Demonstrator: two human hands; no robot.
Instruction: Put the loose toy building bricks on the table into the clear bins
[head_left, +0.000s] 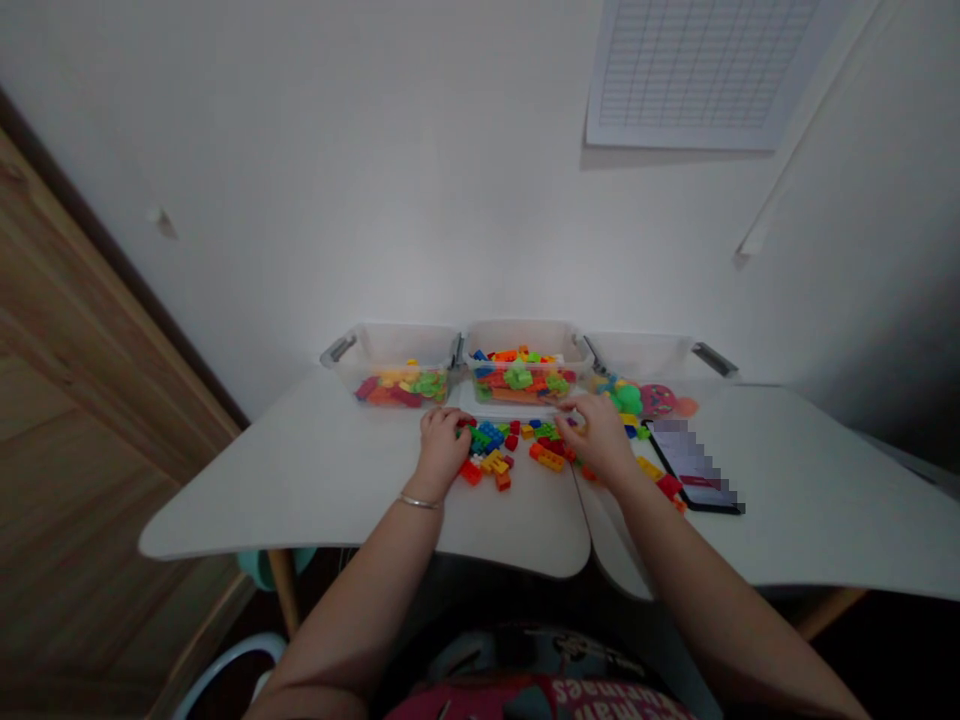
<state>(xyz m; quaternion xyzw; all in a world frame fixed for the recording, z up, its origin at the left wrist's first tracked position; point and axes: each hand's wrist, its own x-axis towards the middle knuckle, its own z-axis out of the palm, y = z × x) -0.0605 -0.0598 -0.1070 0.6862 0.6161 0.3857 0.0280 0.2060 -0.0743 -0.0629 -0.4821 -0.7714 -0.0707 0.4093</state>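
While curled, L hand (442,450) & R hand (598,435) either side of loose toy bricks (495,450), grip unclear

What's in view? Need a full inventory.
clear plastic bins with grey handles: three, transparent, row along far table edge; left and middle hold bricks, right holds toys
loose plastic building bricks: many, red, orange, yellow, green, blue, on table around hands
round toys: several, green and pink, in right bin
smartphone: one, black, screen blurred, right of right hand
curved white tabletop: two sections, under everything
gridded white paper sheet: one, on wall, upper right
wooden panel: one, brown, far left
silver bangle: one, on left wrist
left hand: one, on bricks
right hand: one, on bricks
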